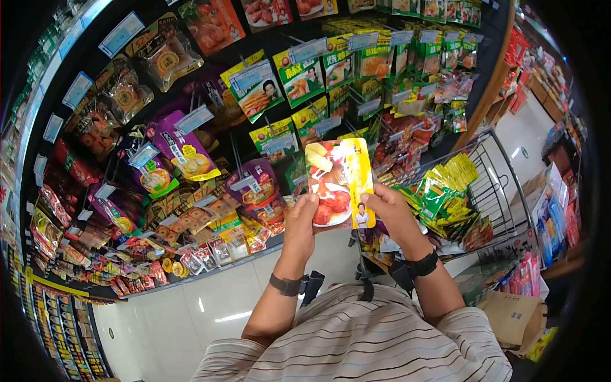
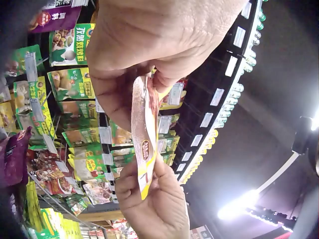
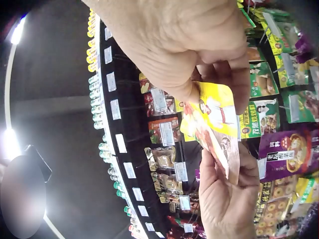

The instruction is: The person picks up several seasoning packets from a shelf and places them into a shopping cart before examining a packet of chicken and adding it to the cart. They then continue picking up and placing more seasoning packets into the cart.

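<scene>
A flat yellow and red food packet (image 1: 337, 181) is held up in front of the body, its picture side facing the head camera. The left hand (image 1: 301, 219) pinches its lower left edge, thumb on the front. At the lower right edge the right hand (image 1: 393, 215) pinches it the same way. The left wrist view shows the packet (image 2: 145, 134) nearly edge-on between the left hand (image 2: 149, 45) and the right hand (image 2: 152, 201). In the right wrist view the packet (image 3: 214, 124) tilts between the right hand (image 3: 184, 45) and the left hand (image 3: 229, 194).
Hanging packets fill the rack in front, with purple ones (image 1: 184, 148) at left and green ones (image 1: 300, 77) at centre. A wire cart (image 1: 503, 184) at right holds a pile of yellow and green packets (image 1: 445, 191). A brown paper bag (image 1: 514, 318) stands at lower right.
</scene>
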The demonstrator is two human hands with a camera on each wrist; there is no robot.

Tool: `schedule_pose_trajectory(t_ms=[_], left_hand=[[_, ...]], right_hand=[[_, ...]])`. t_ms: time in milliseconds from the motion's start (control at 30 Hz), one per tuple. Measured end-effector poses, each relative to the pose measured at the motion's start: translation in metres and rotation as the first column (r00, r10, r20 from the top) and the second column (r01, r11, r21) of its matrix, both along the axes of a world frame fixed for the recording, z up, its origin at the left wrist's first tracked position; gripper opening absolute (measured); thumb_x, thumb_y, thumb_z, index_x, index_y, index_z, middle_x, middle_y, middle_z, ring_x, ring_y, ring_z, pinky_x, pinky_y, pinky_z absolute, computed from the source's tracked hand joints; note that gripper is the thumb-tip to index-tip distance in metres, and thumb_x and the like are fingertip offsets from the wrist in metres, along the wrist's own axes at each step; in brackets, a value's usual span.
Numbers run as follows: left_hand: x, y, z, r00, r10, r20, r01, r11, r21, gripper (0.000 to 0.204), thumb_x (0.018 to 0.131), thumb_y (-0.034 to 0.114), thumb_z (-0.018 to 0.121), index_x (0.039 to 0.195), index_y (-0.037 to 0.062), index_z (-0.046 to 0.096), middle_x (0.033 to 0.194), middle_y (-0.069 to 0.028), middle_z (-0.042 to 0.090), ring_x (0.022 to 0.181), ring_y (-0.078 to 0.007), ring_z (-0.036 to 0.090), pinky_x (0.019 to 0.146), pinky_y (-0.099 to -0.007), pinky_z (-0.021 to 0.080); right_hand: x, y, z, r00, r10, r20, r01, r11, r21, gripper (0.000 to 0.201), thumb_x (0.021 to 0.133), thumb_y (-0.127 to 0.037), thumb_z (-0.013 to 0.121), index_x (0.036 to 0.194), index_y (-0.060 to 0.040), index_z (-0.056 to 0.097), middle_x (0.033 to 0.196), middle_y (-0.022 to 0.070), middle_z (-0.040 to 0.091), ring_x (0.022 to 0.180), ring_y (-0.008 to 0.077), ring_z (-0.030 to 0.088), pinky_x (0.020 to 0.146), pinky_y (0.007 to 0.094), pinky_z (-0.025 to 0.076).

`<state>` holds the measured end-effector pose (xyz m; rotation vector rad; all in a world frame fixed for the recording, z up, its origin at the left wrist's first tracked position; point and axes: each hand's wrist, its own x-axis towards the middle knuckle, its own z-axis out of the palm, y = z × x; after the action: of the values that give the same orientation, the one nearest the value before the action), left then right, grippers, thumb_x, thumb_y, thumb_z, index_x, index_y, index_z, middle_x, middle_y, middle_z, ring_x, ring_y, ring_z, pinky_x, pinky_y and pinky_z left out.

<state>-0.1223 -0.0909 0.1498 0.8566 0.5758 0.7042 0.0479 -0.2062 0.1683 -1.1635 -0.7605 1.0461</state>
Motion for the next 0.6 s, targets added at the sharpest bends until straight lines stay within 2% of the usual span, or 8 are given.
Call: schedule_pose_trajectory(t_ms=[100,200,233,333,433,467,533,600], left_hand=[[-0.006,0.005,-0.009,1.000,0.003,0.031,-0.004,0.999,0.042,0.024,0.101,0.025,0.054,0.112,0.0038,0.059,0.109,-0.0059,0.068,0.093,-0.0128,0.068,0.078,-0.0299,0.059],[-0.016,0.007,-0.011,0.999,0.024,0.031,-0.027,0.996,0.088,0.024,0.100,0.026,0.055,0.110,0.0047,0.060,0.107,-0.0049,0.068,0.091,-0.0119,0.068,0.075,-0.0298,0.059],[-0.017,0.007,-0.008,0.999,0.044,0.019,-0.046,0.994,0.094,0.023,0.100,0.028,0.056,0.107,0.0058,0.061,0.105,-0.0041,0.069,0.087,-0.0108,0.069,0.068,-0.0265,0.059],[-0.029,0.011,-0.004,1.000,-0.010,0.009,0.009,0.996,0.090,0.024,0.101,0.025,0.053,0.112,0.0051,0.061,0.106,-0.0036,0.068,0.094,-0.0113,0.067,0.080,-0.0273,0.057],[-0.035,0.021,-0.018,1.000,0.005,-0.009,-0.004,0.994,0.113,0.023,0.101,0.023,0.052,0.111,0.0042,0.060,0.106,-0.0033,0.067,0.094,-0.0109,0.066,0.081,-0.0268,0.056],[-0.035,0.018,-0.010,1.000,0.002,0.011,-0.003,0.998,0.067,0.023,0.101,0.022,0.052,0.111,0.0035,0.060,0.106,-0.0030,0.065,0.095,-0.0103,0.065,0.082,-0.0265,0.055],[-0.037,0.019,-0.008,1.000,-0.004,0.023,0.002,0.998,0.069,0.022,0.101,0.022,0.052,0.111,0.0037,0.059,0.106,-0.0033,0.065,0.095,-0.0102,0.065,0.081,-0.0267,0.055],[-0.035,0.018,0.001,0.998,0.034,0.049,-0.038,0.995,0.095,0.023,0.101,0.022,0.051,0.112,0.0038,0.059,0.105,-0.0036,0.065,0.096,-0.0106,0.064,0.081,-0.0270,0.055]], right_hand=[[-0.006,0.003,-0.005,1.000,-0.023,0.021,0.023,1.000,-0.016,0.029,0.096,-0.017,0.059,0.118,0.0024,0.061,0.106,0.0031,0.066,0.091,0.0068,0.060,0.082,0.0237,0.048],[-0.013,0.005,-0.005,1.000,-0.004,-0.007,0.004,1.000,-0.007,0.029,0.096,-0.017,0.059,0.118,0.0019,0.062,0.106,0.0029,0.066,0.092,0.0066,0.060,0.082,0.0235,0.048],[-0.014,0.007,-0.007,1.000,-0.005,0.007,0.005,1.000,-0.008,0.029,0.096,-0.017,0.060,0.118,0.0014,0.062,0.107,0.0026,0.066,0.091,0.0064,0.060,0.081,0.0232,0.048],[-0.022,0.011,-0.003,1.000,-0.017,-0.009,0.017,1.000,-0.016,0.028,0.095,-0.017,0.061,0.116,0.0013,0.063,0.103,0.0014,0.066,0.089,0.0061,0.059,0.079,0.0229,0.047],[-0.021,0.014,-0.007,0.992,0.001,0.123,0.005,0.999,-0.046,0.026,0.095,-0.018,0.062,0.113,0.0008,0.063,0.098,0.0001,0.066,0.085,0.0058,0.058,0.076,0.0233,0.047],[-0.025,0.016,-0.007,0.998,-0.003,0.067,0.004,1.000,-0.014,0.028,0.097,-0.021,0.059,0.115,-0.0003,0.063,0.096,-0.0017,0.063,0.084,0.0048,0.056,0.075,0.0223,0.046],[-0.024,0.017,-0.005,0.987,0.010,0.159,-0.002,0.999,-0.049,0.027,0.097,-0.020,0.059,0.115,-0.0004,0.063,0.095,-0.0020,0.063,0.083,0.0049,0.056,0.075,0.0220,0.046],[-0.027,0.019,-0.003,0.995,0.011,0.102,-0.009,1.000,-0.023,0.026,0.097,-0.019,0.059,0.115,-0.0001,0.063,0.096,-0.0015,0.064,0.083,0.0049,0.057,0.075,0.0219,0.047]])
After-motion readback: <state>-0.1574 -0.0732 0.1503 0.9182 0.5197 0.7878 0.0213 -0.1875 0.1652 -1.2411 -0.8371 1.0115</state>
